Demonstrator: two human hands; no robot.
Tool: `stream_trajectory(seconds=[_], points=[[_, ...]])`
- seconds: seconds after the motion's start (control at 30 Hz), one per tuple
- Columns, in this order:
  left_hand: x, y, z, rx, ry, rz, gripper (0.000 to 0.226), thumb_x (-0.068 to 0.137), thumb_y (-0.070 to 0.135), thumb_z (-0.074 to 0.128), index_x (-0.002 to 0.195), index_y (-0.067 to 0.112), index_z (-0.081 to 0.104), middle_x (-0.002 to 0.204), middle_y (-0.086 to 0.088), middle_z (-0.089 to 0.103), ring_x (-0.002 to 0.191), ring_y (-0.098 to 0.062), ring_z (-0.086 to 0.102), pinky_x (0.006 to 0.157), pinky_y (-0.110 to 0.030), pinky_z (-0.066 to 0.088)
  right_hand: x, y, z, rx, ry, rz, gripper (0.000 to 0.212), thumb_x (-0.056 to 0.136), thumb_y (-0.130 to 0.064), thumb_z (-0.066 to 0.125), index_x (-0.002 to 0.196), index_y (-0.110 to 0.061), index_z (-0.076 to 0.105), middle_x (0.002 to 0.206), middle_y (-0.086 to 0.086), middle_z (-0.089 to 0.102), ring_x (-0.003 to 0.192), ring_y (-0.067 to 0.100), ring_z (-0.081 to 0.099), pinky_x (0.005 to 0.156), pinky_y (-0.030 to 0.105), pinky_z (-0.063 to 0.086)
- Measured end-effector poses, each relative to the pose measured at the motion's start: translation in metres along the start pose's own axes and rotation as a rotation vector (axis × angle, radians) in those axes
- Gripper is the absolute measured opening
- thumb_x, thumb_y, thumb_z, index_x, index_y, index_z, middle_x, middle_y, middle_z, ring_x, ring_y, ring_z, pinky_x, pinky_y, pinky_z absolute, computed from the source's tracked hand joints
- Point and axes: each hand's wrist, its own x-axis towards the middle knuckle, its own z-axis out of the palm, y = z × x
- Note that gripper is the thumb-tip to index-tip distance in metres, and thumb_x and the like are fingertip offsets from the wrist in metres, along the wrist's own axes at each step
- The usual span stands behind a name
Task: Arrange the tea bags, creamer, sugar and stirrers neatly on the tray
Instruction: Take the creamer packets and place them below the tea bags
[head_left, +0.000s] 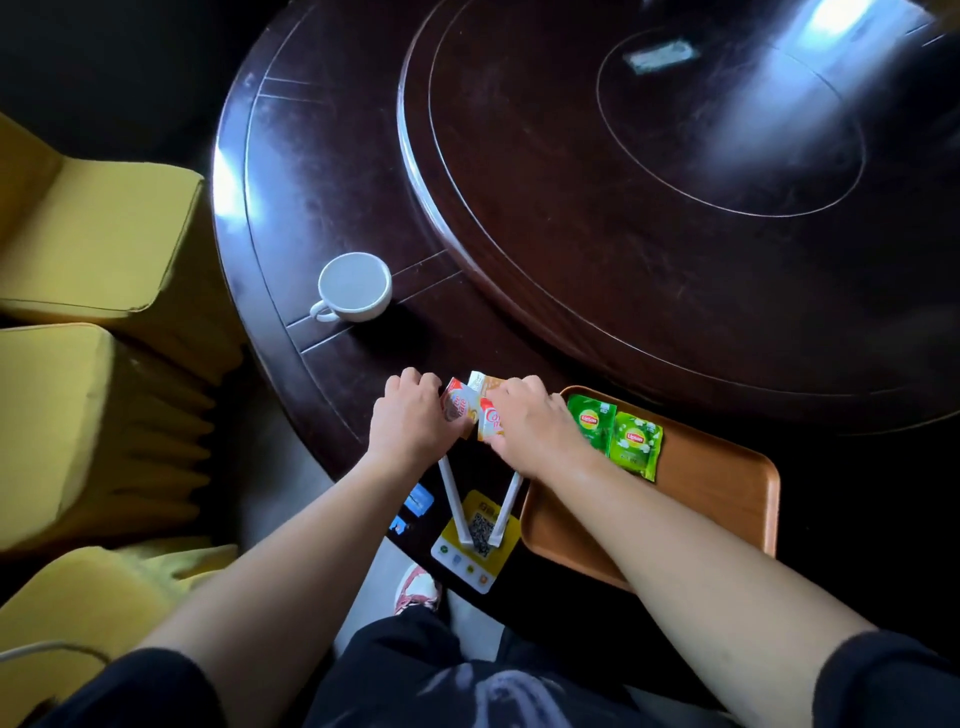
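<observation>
Two green tea bags (615, 434) lie side by side on the far left part of the wooden tray (727, 499). Left of the tray, on the dark table, my left hand (410, 415) grips a red-and-white creamer sachet (460, 405). My right hand (535, 421) holds a second creamer sachet (491, 423), with a pale packet (483, 383) showing just behind it. Two white wrapped stirrers (452, 504) (506, 512) lie in a V shape below my hands, their lower ends on a yellow card. I cannot pick out sugar for certain.
A white cup (353, 286) stands on the table to the far left. A raised round turntable (675, 182) fills the table's middle. The yellow QR card (480, 540) and blue stickers (415, 501) sit at the table's near edge. Yellow-covered chairs (93, 312) stand at the left.
</observation>
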Motion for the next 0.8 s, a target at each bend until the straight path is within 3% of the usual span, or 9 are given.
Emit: stream_trajectory(seconds=[0.23, 0.37, 0.5, 0.6, 0.8], points=[[0.002, 0.008, -0.005, -0.187, -0.046, -0.046, 0.045, 0.07, 0.044, 0.077, 0.102, 0.022, 0.053, 0.098, 0.0, 0.054, 0.099, -0.025, 0.051, 0.083, -0.041, 0.048, 0.016, -0.004, 0.0, -0.096, -0.022, 0.029, 0.047, 0.083, -0.036, 0.073, 0.121, -0.017, 0.054, 0.114, 0.005, 0.052, 0.11, 0.028, 0.045, 0.088, 0.048, 0.043], [0.0, 0.007, -0.006, -0.317, -0.068, -0.108, 0.032, 0.073, 0.05, 0.068, 0.092, 0.031, 0.05, 0.091, -0.002, 0.06, 0.078, -0.023, 0.061, 0.068, -0.035, 0.051, 0.022, -0.005, -0.007, -0.07, -0.041, 0.05, 0.037, 0.088, -0.032, 0.068, 0.119, -0.016, 0.056, 0.112, 0.006, 0.052, 0.11, 0.029, 0.047, 0.089, 0.048, 0.042], [-0.002, 0.003, -0.011, -0.396, -0.042, -0.105, 0.021, 0.079, 0.042, 0.069, 0.087, 0.028, 0.056, 0.08, 0.006, 0.067, 0.075, -0.015, 0.063, 0.066, -0.034, 0.051, 0.024, -0.003, -0.019, 0.114, -0.091, 0.069, 0.025, 0.094, -0.035, 0.061, 0.113, -0.02, 0.063, 0.113, 0.005, 0.061, 0.107, 0.028, 0.056, 0.091, 0.045, 0.046], [-0.001, -0.004, -0.02, -0.469, -0.007, -0.121, 0.017, 0.078, 0.034, 0.074, 0.084, 0.025, 0.06, 0.077, 0.008, 0.067, 0.076, -0.014, 0.062, 0.069, -0.032, 0.051, 0.023, 0.0, -0.025, 0.31, -0.081, 0.122, 0.005, 0.093, -0.034, 0.062, 0.093, -0.029, 0.061, 0.101, 0.001, 0.067, 0.095, 0.025, 0.061, 0.078, 0.037, 0.049], [0.002, -0.017, -0.037, -0.636, 0.038, -0.156, 0.015, 0.08, 0.026, 0.077, 0.083, 0.024, 0.062, 0.08, 0.008, 0.068, 0.074, -0.011, 0.065, 0.064, -0.026, 0.052, 0.012, -0.001, -0.032, 0.706, 0.024, 0.194, 0.006, 0.092, -0.032, 0.066, 0.086, -0.03, 0.064, 0.088, -0.007, 0.067, 0.083, 0.014, 0.063, 0.064, 0.029, 0.051]])
